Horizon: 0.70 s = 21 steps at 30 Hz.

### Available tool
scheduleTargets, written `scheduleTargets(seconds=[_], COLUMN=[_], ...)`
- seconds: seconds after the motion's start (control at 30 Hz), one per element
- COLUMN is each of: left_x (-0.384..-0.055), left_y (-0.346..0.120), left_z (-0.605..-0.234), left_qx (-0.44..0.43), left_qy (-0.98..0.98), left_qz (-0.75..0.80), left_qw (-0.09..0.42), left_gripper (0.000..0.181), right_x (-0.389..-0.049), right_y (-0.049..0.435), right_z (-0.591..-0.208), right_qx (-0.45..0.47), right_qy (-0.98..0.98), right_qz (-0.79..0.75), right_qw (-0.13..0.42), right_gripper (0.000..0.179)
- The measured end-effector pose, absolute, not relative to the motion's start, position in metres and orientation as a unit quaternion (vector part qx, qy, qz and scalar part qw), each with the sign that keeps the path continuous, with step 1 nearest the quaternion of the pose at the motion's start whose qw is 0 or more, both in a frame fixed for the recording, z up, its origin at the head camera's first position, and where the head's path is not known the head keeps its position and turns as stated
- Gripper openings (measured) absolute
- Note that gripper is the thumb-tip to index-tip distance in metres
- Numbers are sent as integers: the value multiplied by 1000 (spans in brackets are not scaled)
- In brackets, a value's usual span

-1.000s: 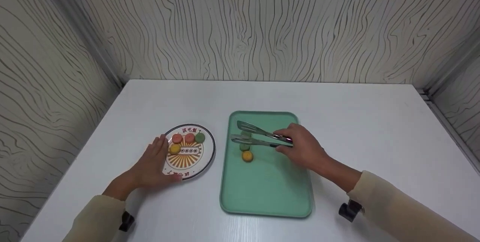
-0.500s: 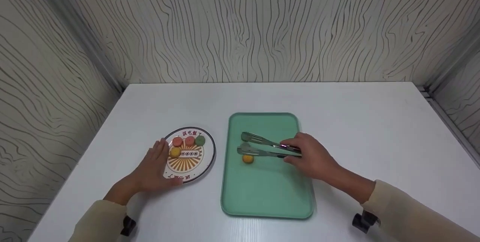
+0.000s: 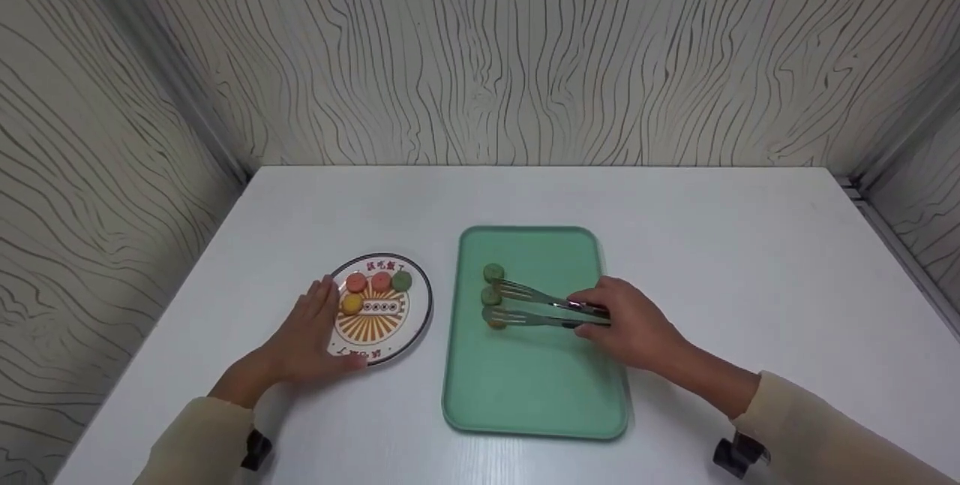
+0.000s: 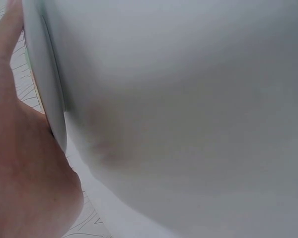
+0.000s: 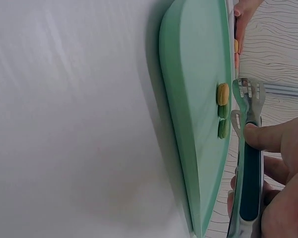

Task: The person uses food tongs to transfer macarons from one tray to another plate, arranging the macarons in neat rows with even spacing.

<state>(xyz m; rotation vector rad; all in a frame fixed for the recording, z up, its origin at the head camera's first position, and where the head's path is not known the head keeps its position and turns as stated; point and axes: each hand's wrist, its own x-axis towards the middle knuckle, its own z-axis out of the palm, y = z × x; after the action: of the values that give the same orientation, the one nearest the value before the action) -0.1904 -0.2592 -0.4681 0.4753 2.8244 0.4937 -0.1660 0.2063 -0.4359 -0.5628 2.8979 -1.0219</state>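
My left hand (image 3: 304, 346) lies along the left side of a round patterned plate (image 3: 411, 331), its fingers straight and its thumb at the near rim. On that plate sit two pink macarons (image 3: 381, 281), a green macaron (image 3: 402, 281) and a yellow macaron (image 3: 351, 304). My right hand (image 3: 637, 327) holds metal food tongs (image 3: 540, 320) over a green tray (image 3: 536, 395). The tong tips are spread, pointing left. A far green macaron (image 3: 493, 272) is beyond the tips; a second green macaron (image 3: 491, 296) lies near the upper tip. The lower arm partly covers a yellow macaron (image 5: 222, 94).
The plate and tray stand side by side on a white table (image 3: 712, 245), with a strip of tabletop between them. Wood-grain panels (image 3: 480, 57) rise behind and at both sides.
My right hand has drawn the spread tongs toward me and slightly right, from over the green macarons to beside the yellow one. The left hand keeps its place on the plate.
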Motion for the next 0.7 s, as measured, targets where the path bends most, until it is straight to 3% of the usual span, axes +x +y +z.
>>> scheduleTargets(seconds=[0.7], left_x=[-191], left_y=[-260], left_z=[-470], left_qx=[171], left_qy=[965], left_qz=[163], left_qw=[113], left_gripper=[128], right_x=[-164], right_y=[203], right_z=[-442], right_qx=[-187], right_qy=[931], right_qz=[-314], right_qw=[20], right_gripper=[29])
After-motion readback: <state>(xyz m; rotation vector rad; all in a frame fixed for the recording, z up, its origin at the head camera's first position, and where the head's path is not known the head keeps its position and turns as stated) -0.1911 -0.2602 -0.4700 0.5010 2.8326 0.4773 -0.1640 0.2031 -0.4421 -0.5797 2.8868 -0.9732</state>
